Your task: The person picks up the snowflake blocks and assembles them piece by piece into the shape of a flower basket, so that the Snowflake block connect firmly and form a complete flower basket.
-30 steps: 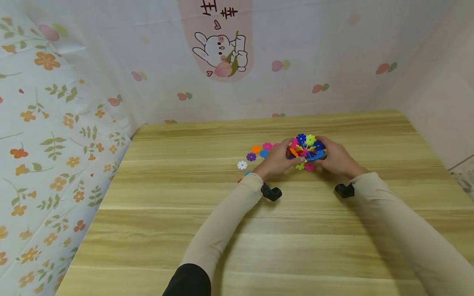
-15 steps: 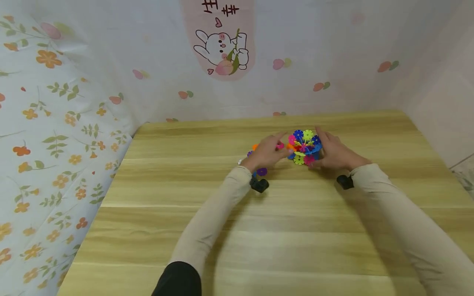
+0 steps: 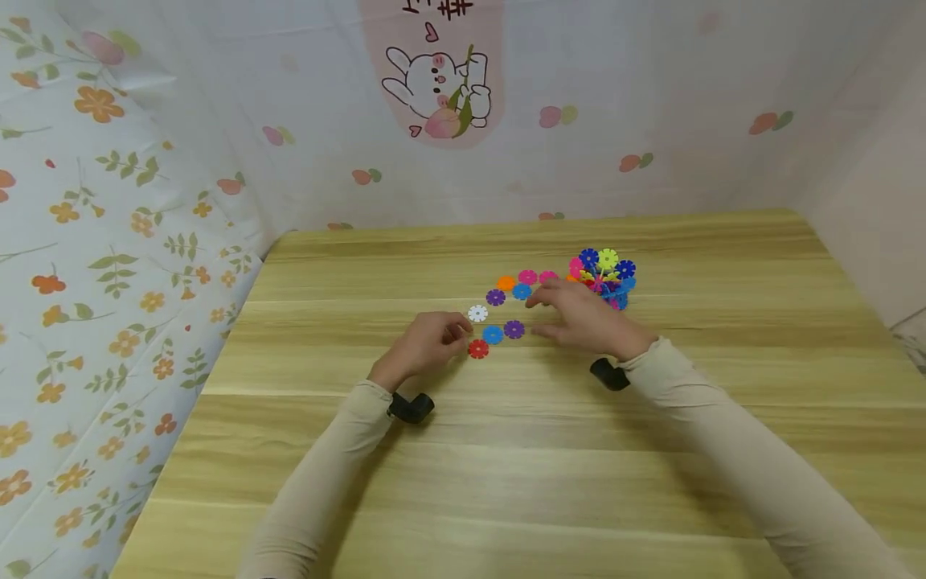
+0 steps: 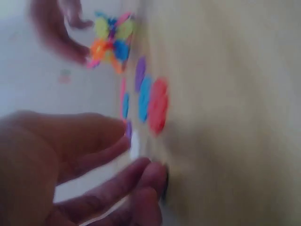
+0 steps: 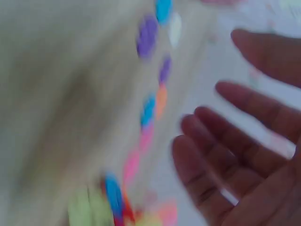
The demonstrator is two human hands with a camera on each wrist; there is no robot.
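Note:
My left hand (image 3: 432, 342) hovers left of the loose snowflake discs with its fingers loosely bent; its fingertips are nearest the white disc (image 3: 477, 314) and the red disc (image 3: 478, 348). No disc shows in its grasp in the left wrist view. Fingers apart and relaxed, my right hand (image 3: 589, 320) is above the table, just right of the purple disc (image 3: 514, 329) and the blue disc (image 3: 493, 335). Behind it stands a many-coloured ball of joined snowflake discs (image 3: 608, 259), partly covered by that hand. The right wrist view is blurred, and its palm holds nothing.
More loose discs lie flat in a slanting row: a purple disc (image 3: 495, 297), an orange disc (image 3: 506, 283), a blue disc (image 3: 522, 292) and pink discs (image 3: 528, 277). The wooden table (image 3: 506, 482) meets a printed cloth (image 3: 311, 96) at its back and left.
Both hands have let go of the ball of joined discs, which stands on the table. My left hand has moved left and toward me, past the loose discs; my right hand has moved left.

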